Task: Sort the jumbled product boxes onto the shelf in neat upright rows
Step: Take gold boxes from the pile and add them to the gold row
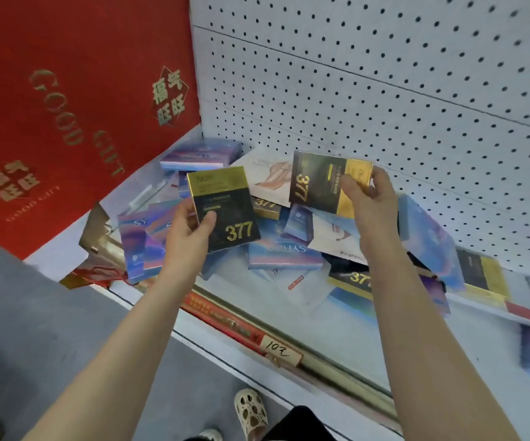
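Above the messy pile [282,246] on the shelf [337,338], I hold two black-and-gold boxes. My left hand [190,227] pinches one box [225,211] upright. My right hand [368,202] grips the other box [324,183], tipped on its side. No neat row stands yet, I think, so nearly all the sorting is left. Boxes under the pile are hidden, and those at the far right are blurry.

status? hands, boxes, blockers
Left hand grips one black-and-gold 377 box, right hand another. Both held above jumbled pile. No upright rows yet; pile covers shelf.
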A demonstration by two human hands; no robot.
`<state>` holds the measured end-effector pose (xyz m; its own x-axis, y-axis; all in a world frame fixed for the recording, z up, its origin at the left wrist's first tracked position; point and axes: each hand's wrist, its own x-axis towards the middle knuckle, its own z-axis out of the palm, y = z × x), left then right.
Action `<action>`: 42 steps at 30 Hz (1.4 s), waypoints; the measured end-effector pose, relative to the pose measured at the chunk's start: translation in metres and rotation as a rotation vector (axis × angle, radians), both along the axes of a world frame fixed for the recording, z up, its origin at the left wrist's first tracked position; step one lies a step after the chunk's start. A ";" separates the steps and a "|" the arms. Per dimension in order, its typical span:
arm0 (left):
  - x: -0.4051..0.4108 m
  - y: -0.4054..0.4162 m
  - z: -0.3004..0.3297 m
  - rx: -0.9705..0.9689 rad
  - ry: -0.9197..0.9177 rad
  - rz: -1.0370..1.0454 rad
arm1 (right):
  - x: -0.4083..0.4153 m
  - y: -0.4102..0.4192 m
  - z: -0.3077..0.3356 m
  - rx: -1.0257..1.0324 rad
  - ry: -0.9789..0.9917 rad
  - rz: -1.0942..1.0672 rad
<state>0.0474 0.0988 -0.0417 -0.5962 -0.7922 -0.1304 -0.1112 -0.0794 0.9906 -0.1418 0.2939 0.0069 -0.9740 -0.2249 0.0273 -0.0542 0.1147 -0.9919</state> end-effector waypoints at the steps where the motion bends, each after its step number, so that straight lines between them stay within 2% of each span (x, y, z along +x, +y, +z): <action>1: 0.004 0.000 -0.002 0.015 0.030 -0.006 | 0.010 0.008 0.000 -0.008 0.010 -0.008; 4: 0.016 0.005 -0.008 0.046 0.094 -0.075 | 0.047 0.034 -0.004 0.084 0.033 -0.088; 8: 0.036 0.022 -0.015 0.125 0.100 -0.233 | 0.108 0.075 -0.022 0.179 -0.074 -0.222; 12: 0.054 0.056 -0.020 0.150 0.058 -0.382 | 0.176 0.125 -0.040 0.194 -0.208 -0.254; 17: 0.064 0.124 -0.022 0.137 -0.004 -0.555 | 0.248 0.199 -0.063 0.147 -0.309 -0.443; 21: 0.064 0.199 -0.027 0.097 -0.027 -0.707 | 0.299 0.269 -0.078 0.202 -0.311 -0.619; 27: 0.070 0.339 -0.039 0.032 -0.091 -0.975 | 0.366 0.388 -0.091 0.079 -0.311 -0.919; 31: 0.084 0.455 -0.048 -0.018 -0.092 -1.132 | 0.404 0.487 -0.087 0.053 -0.290 -1.009; 35: 0.099 0.567 -0.054 -0.027 -0.108 -1.255 | 0.438 0.591 -0.086 0.124 -0.285 -1.120; 39: 0.101 0.663 -0.050 -0.100 -0.092 -1.353 | 0.456 0.680 -0.089 0.154 -0.293 -1.220; 42: 0.089 0.728 -0.052 -0.081 -0.120 -1.412 | 0.457 0.735 -0.092 0.126 -0.287 -1.287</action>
<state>0.1369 0.8269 -0.0941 -0.8693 0.4425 -0.2202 -0.1311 0.2231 0.9659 0.3154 1.0287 -0.0847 -0.4596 0.8722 -0.1674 0.3708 0.0172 -0.9285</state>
